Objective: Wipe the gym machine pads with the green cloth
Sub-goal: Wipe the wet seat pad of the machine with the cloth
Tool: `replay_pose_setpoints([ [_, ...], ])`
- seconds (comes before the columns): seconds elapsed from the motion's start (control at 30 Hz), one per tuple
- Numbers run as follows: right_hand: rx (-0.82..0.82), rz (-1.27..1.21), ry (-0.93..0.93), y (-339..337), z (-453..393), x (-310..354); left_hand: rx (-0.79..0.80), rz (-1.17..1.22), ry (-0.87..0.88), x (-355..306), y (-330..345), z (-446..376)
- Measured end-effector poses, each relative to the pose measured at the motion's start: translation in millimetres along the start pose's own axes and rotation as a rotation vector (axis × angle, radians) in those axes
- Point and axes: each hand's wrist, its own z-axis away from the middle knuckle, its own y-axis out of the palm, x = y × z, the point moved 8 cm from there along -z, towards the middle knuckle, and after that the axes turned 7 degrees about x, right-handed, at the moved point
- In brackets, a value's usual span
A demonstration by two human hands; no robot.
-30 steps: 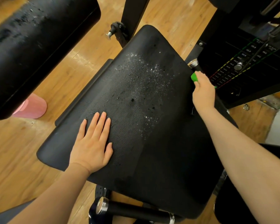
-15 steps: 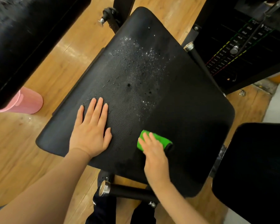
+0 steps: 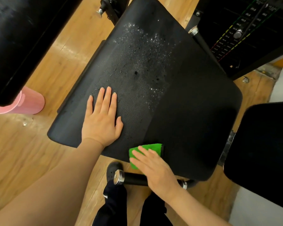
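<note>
The right hand (image 3: pixel 155 168) is pressing the green cloth (image 3: pixel 147 150) under straight fingers at the seat pad's (image 3: pixel 186 103) near edge. The left hand (image 3: pixel 101 121) is lying flat, fingers straight, with white droplets (image 3: pixel 147 44) sitting beyond its fingertips.

I can read nothing here. The weight stack (image 3: pixel 245 35) at the top right carries small white labels on its plates, but they are too blurred for me to make out.
</note>
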Motion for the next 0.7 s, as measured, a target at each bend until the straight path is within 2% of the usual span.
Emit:
replay_pose_setpoints([
  [0.07,0.159,0.106,-0.170,18,-7,21,0.013,-0.003,0.004,0,0,0],
  [0.13,0.251,0.228,-0.242,29,-7,23,0.024,-0.016,0.002,0,1,2],
  [0.23,0.270,0.265,-0.209,23,4,7,0.043,-0.050,-0.012,0,-1,2],
  [0.37,0.248,0.219,-0.072,17,35,-19,0.081,-0.070,-0.022,1,0,3],
  [0.47,0.128,0.144,0.035,-4,34,-24,0.092,-0.055,-0.017,1,-2,4],
  [0.53,-0.078,0.033,0.137,-41,15,-35,0.095,-0.047,-0.016,0,-2,3],
  [0.6,-0.298,0.029,0.242,-85,-11,-59,0.089,-0.043,-0.016,0,-2,2],
  [0.7,-0.426,0.080,0.400,-129,-64,-99,0.081,-0.043,-0.018,0,0,2],
])
